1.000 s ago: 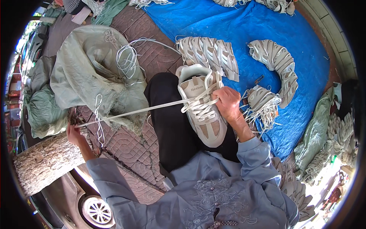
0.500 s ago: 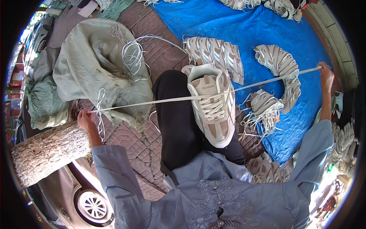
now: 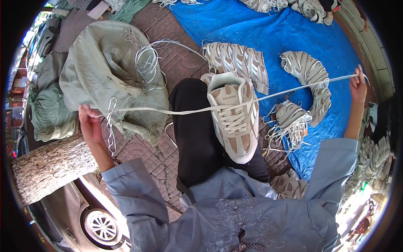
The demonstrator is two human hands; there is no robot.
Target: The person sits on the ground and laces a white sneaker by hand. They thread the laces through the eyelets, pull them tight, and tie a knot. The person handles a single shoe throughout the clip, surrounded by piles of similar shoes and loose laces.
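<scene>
A beige and white sneaker (image 3: 234, 122) rests on my thigh with its toe toward me and its opening away. Flat pale lace runs through its upper eyelets, and a long white shoelace (image 3: 184, 112) stretches out to both sides of it. Far out on the left, my left hand (image 3: 90, 124) has one end of this shoelace at its fingertips. My right hand (image 3: 358, 86), raised at the far right over the edge of the blue sheet, pinches the other end. The left stretch sags slightly; the right one runs nearly straight.
Nested shoe uppers (image 3: 237, 61) lie beyond the sneaker, and a curved row of uppers (image 3: 310, 77) lies on the blue sheet (image 3: 268, 33). Nearby sits a bundle with tangled laces (image 3: 289, 122). A greyish sack (image 3: 96, 71) and a tree trunk (image 3: 54, 168) are at left.
The left stretch of shoelace has gone from taut to slightly slack. My left hand has moved up and a little left, its fingers lifting; my right hand has turned slightly.
</scene>
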